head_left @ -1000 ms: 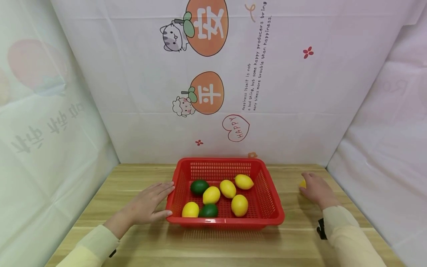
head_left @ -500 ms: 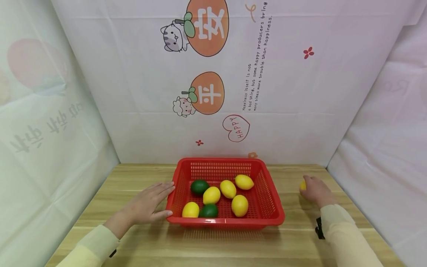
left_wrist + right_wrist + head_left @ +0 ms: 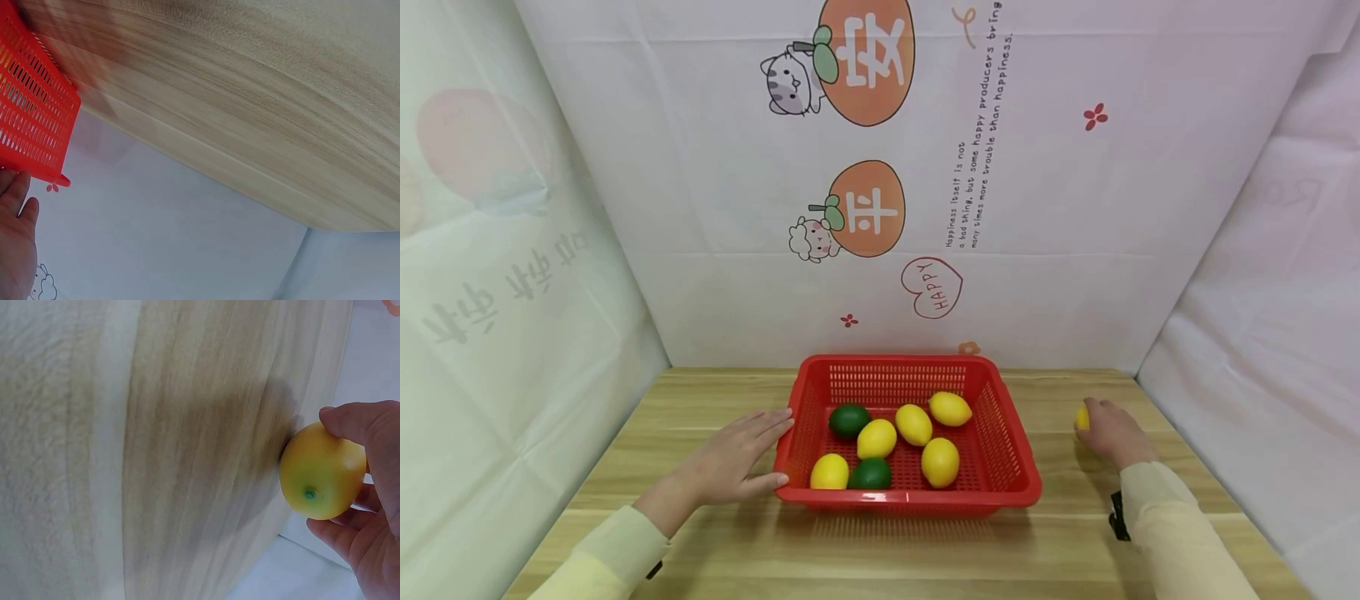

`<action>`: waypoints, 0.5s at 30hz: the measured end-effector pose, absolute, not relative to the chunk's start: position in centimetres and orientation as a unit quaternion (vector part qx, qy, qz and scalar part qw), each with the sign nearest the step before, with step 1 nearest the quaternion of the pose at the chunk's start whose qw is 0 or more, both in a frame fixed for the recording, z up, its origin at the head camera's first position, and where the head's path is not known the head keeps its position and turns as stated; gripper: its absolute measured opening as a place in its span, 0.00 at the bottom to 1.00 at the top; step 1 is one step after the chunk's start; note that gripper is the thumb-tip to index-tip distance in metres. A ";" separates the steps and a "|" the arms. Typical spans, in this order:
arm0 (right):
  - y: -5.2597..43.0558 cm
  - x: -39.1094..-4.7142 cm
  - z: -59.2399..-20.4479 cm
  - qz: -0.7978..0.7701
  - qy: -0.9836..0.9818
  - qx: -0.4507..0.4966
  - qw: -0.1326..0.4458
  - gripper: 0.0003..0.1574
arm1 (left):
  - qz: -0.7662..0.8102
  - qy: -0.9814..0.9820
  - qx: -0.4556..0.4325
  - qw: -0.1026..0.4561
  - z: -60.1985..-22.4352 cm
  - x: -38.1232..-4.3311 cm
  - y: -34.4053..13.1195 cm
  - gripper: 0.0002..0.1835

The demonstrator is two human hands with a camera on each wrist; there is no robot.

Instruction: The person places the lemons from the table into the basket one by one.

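Note:
In the head view my right hand [image 3: 1112, 432] holds a yellow lemon [image 3: 1082, 418] at the table's right side. The right wrist view shows thumb and fingers curled round this lemon [image 3: 322, 472], its small green tip facing the camera. Whether it touches the wood is hard to tell. My left hand [image 3: 724, 461] rests with fairly straight fingers against the left rim of a red plastic basket [image 3: 917, 497]. Its fingertips meet the basket just under the rim in the left wrist view. Several yellow lemons [image 3: 940, 463] and two dark green fruits [image 3: 870, 474] lie inside the basket.
A wood-grain table [image 3: 880, 567] carries the basket near its middle. White printed sheets form a back wall [image 3: 737, 308] and side walls [image 3: 1277, 333] around it. Bare wood separates the basket from the right hand.
My right hand has shifted slightly toward me since a second ago, its fingers closing round the lemon, and more of the lemon shows. The left hand and the basket look the same.

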State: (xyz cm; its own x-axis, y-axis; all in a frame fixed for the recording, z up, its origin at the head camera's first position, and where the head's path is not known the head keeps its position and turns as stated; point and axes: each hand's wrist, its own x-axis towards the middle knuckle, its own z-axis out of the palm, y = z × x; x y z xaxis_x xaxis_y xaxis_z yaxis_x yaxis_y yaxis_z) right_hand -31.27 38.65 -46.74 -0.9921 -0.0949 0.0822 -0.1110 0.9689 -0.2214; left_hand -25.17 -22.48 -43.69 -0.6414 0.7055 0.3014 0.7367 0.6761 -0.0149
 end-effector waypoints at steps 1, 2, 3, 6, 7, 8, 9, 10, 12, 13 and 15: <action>38.6 -31.3 -46.8 0.114 -0.992 0.051 0.034 0.37 | -0.055 -0.905 -0.397 0.140 -43.7 -25.2 -22.5 0.41; 38.6 -31.3 -46.8 0.115 -0.992 0.049 0.033 0.37 | -0.055 -0.905 -0.397 0.140 -43.7 -25.2 -22.5 0.41; 38.6 -31.3 -46.8 0.115 -0.992 0.048 0.033 0.37 | -0.055 -0.905 -0.397 0.140 -43.7 -25.2 -22.5 0.41; 38.6 -31.4 -46.8 0.115 -0.992 0.045 0.030 0.37 | -0.056 -0.902 -0.402 0.150 -43.8 -25.3 -22.5 0.41; 38.6 -31.4 -46.8 0.115 -0.992 0.046 0.031 0.37 | -0.056 -0.900 -0.403 0.153 -43.8 -25.3 -22.5 0.41; 38.6 -31.4 -46.8 0.115 -0.992 0.047 0.033 0.37 | -0.057 -0.899 -0.405 0.155 -43.8 -25.3 -22.5 0.41; 38.6 -31.4 -46.8 0.114 -0.992 0.048 0.035 0.37 | -0.057 -0.899 -0.405 0.157 -43.8 -25.3 -22.5 0.41; 38.6 -31.4 -46.8 0.113 -0.992 0.050 0.037 0.36 | -0.057 -0.899 -0.405 0.157 -43.8 -25.3 -22.5 0.40; 38.6 -31.5 -46.9 0.112 -0.991 0.054 0.041 0.35 | -0.058 -0.899 -0.405 0.158 -43.8 -25.3 -22.5 0.40; 38.6 -31.5 -47.0 0.111 -0.991 0.056 0.043 0.35 | -0.057 -0.899 -0.405 0.157 -43.8 -25.3 -22.5 0.40; 38.5 -31.5 -47.1 0.110 -0.991 0.059 0.046 0.35 | -0.057 -0.900 -0.404 0.156 -43.8 -25.2 -22.5 0.40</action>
State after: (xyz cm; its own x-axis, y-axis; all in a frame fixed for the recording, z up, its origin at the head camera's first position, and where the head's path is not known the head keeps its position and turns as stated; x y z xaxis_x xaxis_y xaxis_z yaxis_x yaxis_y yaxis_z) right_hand -31.48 38.53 -47.06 -0.9890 -0.1061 0.1032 -0.1262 0.9689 -0.2129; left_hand -25.25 -22.48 -43.76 -0.6247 0.7094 0.3263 0.7450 0.6667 -0.0232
